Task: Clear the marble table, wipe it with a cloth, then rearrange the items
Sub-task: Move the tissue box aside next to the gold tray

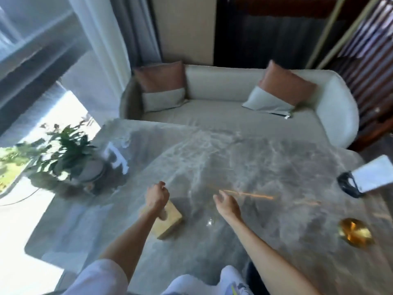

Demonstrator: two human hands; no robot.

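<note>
The grey marble table point(265, 167) fills the middle of a motion-blurred view. My left hand point(157, 195) is curled into a fist just above a yellow-beige box point(170, 223) that lies near the front. Nothing shows inside the fist. My right hand point(227, 205) hovers with fingers apart over the table. A thin orange stick point(248, 194) lies on the marble, its left end close to those fingertips; the blur hides whether they touch. A clear glass item point(209, 220) sits faintly below that hand.
A potted plant point(70, 154) stands at the table's left edge. A white card point(376, 175) and a black item point(348, 185) lie at the right edge, a shiny gold object point(355, 232) nearer me. A cream sofa point(234, 96) with cushions lies beyond.
</note>
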